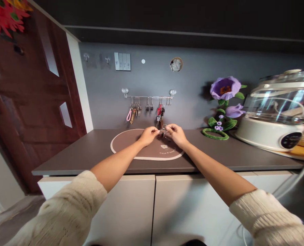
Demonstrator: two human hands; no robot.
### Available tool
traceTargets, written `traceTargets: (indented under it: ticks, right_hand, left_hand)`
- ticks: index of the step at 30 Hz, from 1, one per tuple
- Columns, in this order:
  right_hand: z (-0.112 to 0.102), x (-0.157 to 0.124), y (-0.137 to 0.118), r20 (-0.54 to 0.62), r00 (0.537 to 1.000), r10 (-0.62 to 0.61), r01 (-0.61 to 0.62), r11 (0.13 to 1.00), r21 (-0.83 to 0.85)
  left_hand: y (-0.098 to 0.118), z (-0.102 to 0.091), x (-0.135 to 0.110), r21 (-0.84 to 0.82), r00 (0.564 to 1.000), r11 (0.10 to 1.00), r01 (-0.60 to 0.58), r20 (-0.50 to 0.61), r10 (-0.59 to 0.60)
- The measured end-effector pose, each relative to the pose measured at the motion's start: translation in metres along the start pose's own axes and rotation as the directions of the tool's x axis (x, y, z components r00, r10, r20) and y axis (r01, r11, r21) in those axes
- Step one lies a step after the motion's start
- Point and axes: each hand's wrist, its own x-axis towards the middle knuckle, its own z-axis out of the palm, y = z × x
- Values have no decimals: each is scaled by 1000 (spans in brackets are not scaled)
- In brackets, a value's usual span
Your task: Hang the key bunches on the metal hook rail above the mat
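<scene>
One key ring [164, 126] sits between the left grip [149, 135] and the right grip [176, 134], each pinched closed on it. It looks thin, round and silvery, with dark pieces beneath too small to count. Below both grips lies one mat [127, 141]; beyond them, one rail [149, 97] with two suction cups [125, 91].
</scene>
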Motion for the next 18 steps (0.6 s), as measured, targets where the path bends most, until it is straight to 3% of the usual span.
traceTargets:
  ticks: [7, 18]
  right_hand:
    - [-8, 15, 4, -117, 993, -11, 14, 1000, 25]
    - [-16, 57, 9, -161, 987, -27, 43, 994, 96]
  left_hand:
    - [-4, 2, 2, 1, 998, 999, 47, -46, -47]
    - [-10, 4, 3, -45, 994, 995, 86, -62, -89]
